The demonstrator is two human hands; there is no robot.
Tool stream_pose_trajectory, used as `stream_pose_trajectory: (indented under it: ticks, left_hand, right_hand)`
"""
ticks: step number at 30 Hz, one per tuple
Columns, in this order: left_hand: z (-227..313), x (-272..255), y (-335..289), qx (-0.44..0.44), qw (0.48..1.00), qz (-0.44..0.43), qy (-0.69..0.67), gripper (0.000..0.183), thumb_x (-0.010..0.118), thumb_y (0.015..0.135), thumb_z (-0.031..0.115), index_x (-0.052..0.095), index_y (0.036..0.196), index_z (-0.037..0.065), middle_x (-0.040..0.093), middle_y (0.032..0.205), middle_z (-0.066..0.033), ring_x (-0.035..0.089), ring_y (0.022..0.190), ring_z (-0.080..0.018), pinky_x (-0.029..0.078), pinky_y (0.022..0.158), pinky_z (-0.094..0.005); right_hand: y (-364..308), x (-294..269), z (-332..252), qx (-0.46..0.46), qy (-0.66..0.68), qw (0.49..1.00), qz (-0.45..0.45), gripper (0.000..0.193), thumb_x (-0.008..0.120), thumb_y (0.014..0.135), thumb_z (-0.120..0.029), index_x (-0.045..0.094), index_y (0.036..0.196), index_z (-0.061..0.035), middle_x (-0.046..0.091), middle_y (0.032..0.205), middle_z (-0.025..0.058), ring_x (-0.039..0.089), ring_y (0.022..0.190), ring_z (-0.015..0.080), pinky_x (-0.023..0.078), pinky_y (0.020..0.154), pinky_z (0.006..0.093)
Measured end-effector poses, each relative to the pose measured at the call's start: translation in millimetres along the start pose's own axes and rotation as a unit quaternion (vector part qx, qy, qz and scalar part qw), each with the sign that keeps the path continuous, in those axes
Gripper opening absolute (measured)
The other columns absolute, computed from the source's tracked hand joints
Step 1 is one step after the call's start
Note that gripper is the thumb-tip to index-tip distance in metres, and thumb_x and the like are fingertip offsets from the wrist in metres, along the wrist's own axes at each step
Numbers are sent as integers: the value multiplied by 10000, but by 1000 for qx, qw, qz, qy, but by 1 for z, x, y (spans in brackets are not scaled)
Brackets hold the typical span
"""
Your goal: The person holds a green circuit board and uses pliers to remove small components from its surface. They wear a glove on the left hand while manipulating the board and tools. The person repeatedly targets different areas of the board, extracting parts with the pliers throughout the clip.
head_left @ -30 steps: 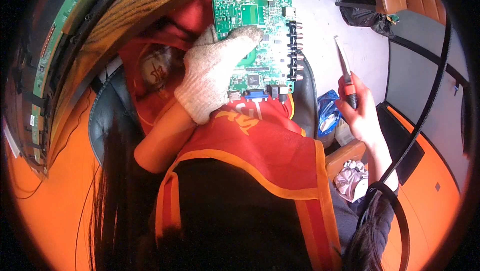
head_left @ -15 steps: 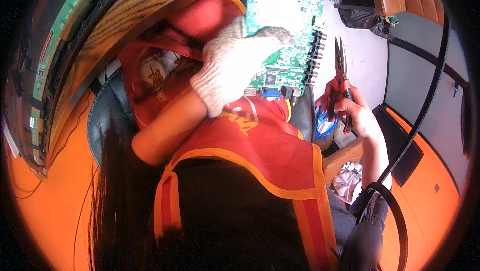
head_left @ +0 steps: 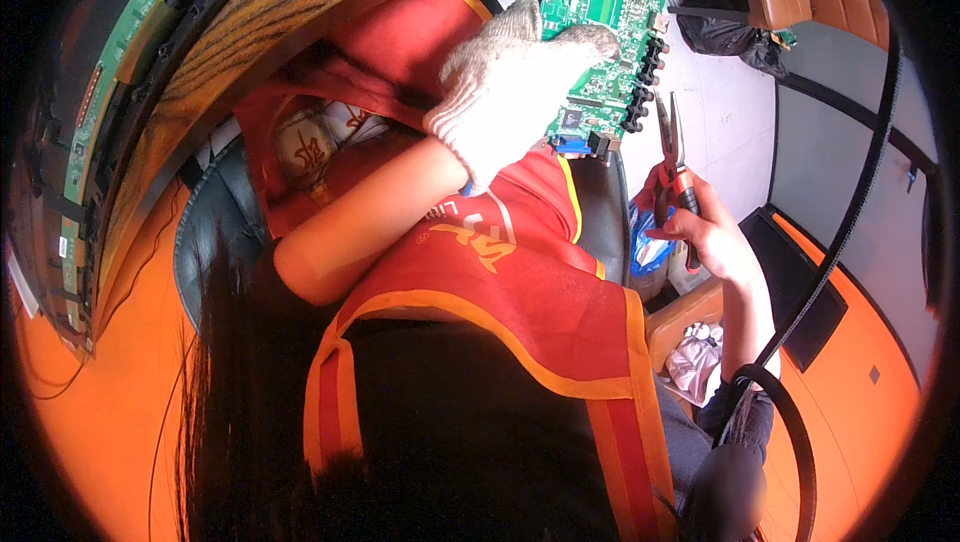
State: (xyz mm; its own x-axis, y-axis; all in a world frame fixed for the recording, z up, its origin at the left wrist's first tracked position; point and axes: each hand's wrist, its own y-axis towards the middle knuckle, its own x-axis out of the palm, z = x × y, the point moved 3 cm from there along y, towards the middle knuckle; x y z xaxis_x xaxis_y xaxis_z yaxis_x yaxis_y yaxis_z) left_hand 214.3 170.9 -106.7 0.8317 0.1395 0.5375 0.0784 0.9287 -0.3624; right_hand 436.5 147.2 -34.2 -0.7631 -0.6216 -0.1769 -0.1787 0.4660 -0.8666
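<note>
Out beyond the red apron (head_left: 545,287) on the lap, the gloved left hand (head_left: 520,82) grips a green circuit board (head_left: 606,84), thumb across its face, probably to pin it against fingers hidden behind. That grasp leaves the sockets (head_left: 640,94) along its right edge uncovered. Near them, the bare right hand (head_left: 712,227) holds pliers (head_left: 674,159) by the handles, seemingly to keep the slightly parted tips pointing away from the palm.

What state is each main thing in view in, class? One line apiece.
Left hand: gloved, gripping the circuit board
Right hand: bare, holding the pliers
Circuit board: uncased, held up at a tilt
Pliers: jaws slightly parted
Red apron: worn, spread over the lap
Blue bag: partly hidden
</note>
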Motion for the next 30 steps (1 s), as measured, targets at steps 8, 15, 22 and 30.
stream_pose_trajectory:
  ticks: [8,15,22,30]
  left_hand:
    - [-3,-4,-9,-34,999,29,-23,296,644,846,263,606,1062,63,670,835,-71,660,633,-154,536,490,-288]
    - [-11,-6,-10,-48,998,34,32,357,662,826,321,602,1070,68,666,824,-69,657,644,-154,536,486,-286]
    - [-8,-12,-10,-39,994,56,82,405,657,823,356,591,1090,59,658,887,-92,648,692,-154,539,527,-287]
    - [-16,-13,-9,-38,997,30,63,427,658,816,369,586,1104,62,658,904,-81,638,711,-149,527,652,-293]
  right_hand:
    - [4,-7,-7,-101,-278,943,151,423,503,727,-15,445,1145,10,515,1050,219,525,1006,353,404,910,421]
    - [7,-14,-6,-152,-376,886,224,467,531,725,-10,413,1176,25,479,1087,246,464,1082,414,369,954,459]
    - [12,-20,-2,-121,-381,884,242,488,549,723,-13,407,1189,27,469,1096,253,444,1098,421,355,964,468]
    - [12,-16,1,-155,-418,856,259,550,520,742,-17,378,1273,5,454,1171,245,449,1135,404,355,982,439]
